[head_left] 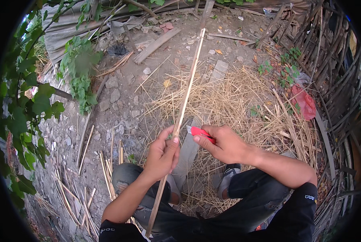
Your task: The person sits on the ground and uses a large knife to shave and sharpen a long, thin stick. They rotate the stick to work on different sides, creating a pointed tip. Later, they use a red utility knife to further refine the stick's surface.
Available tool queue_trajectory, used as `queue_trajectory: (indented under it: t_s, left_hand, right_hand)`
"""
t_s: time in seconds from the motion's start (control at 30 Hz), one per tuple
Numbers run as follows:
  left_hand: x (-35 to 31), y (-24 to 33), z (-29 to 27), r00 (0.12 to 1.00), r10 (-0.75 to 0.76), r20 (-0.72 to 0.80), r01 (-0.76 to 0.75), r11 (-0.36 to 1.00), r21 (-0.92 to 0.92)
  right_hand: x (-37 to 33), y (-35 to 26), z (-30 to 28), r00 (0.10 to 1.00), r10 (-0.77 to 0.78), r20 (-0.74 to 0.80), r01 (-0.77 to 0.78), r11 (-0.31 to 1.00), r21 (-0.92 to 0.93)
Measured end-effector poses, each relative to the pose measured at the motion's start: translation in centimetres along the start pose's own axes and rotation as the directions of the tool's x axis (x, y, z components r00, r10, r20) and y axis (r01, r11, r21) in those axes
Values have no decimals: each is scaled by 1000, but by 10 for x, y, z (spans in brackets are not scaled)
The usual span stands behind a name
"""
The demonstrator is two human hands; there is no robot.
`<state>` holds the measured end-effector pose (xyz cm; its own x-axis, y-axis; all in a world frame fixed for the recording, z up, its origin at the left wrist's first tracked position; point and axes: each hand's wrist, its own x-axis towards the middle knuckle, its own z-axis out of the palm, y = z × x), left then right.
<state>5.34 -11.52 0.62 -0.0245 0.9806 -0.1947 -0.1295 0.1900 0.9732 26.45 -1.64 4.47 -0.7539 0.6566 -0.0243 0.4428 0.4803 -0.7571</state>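
Running up and away from the grip, a long thin pale bamboo strip [187, 86] is stretching over dirt, its lower end passing down between the knees. Dry shavings [237, 101] are lying beyond the hands, split sticks [107, 177] left of the grip. Left hand [162, 155] is closing around the strip; right hand [224, 143] is gripping a red knife [200, 132], blade tip just beside the strip.

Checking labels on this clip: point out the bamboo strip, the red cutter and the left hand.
bamboo strip [187, 88], head view, on its bare mid-length above the hands.
red cutter [199, 132], head view, on the red body beside the blade.
left hand [162, 155], head view, on its back.
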Motion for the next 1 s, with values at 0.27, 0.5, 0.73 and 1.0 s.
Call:
queue_trajectory:
  t_s: [0.27,0.5,0.73,1.0]
  left_hand:
    - [0,-15,4,999,41,12,-42,997,64]
    - [-1,-12,-10,994,71,85,-83,987,141]
    - [-19,-19,-17,990,-1,142,-21,989,149]
    - [-80,-48,-65,962,54,266,-98,983,156]
  right_hand:
    - [11,-2,13,991,80,104,-54,971,-232]
    - [25,10,11,995,104,-6,-98,920,-380]
    - [29,33,-21,959,179,-220,-259,870,-419]
    - [-95,196,-239,186,278,-942,-525,839,144]
